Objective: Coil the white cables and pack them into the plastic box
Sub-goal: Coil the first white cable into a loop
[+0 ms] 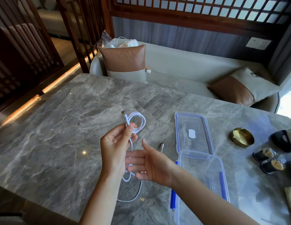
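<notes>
Head view: coiling is in progress. The left hand pinches the white USB cable at its loops, held above the tabletop. The right hand is spread, its grip empty, near the slack tail. Next, gather the tail into another loop. The plastic box lies open, right.

right hand hides part of the white cable; plastic box cut off below
</notes>
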`<state>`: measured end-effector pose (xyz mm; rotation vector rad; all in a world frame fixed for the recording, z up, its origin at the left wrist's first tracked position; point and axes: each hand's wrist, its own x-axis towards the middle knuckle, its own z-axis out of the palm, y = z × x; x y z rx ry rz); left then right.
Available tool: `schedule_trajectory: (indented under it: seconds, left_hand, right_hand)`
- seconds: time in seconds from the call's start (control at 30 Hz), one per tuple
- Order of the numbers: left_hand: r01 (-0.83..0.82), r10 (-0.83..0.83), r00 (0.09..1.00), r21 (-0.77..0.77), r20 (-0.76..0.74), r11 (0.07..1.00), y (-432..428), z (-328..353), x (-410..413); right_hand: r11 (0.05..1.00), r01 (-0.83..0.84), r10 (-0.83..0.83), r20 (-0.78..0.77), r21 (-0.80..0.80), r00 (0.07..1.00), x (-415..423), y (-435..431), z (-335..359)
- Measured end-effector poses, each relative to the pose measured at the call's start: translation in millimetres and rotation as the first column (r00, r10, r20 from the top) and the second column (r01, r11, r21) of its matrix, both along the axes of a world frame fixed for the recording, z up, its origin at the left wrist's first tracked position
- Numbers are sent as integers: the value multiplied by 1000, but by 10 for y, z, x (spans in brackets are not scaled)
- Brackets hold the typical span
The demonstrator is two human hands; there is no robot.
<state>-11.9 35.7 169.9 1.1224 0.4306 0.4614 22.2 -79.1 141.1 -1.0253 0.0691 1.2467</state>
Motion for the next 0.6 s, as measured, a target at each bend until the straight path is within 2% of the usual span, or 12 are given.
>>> schedule_trajectory:
  seconds: [0.03,0.1,0.17,0.23,0.33,0.4,0.47,0.6]
  left_hand:
    - [10,-10,1000,9,-2,1000,10,-9,-5]
    - [47,-47,999,34,2,998,31,-27,-19]
    - [83,-84,996,51,11,995,69,-49,-33]
    - [100,-100,995,104,-5,990,130,-87,-46]
    - [121,-110,992,190,-66,974,219,-156,-71]
    - [185,-163,980,226,-112,956,261,-201,-89]
    - [273,-240,957,227,-160,935,295,-231,-100]
    - [403,-359,909,223,-213,887,345,-268,-97]
  right_hand:
    - [993,100,-91,-136,59,987,7,25,30]
    - [929,355,-304,-341,99,890,19,68,62]
    - [852,516,-458,-355,84,815,45,80,55]
    - [840,531,-503,-210,107,838,67,66,35]
    - [893,432,-448,175,124,877,81,17,24]
    - [924,373,-371,423,80,827,93,-7,44]
    - [945,325,-269,600,15,753,118,-23,75]
    - [968,229,-66,785,-99,616,151,-93,113]
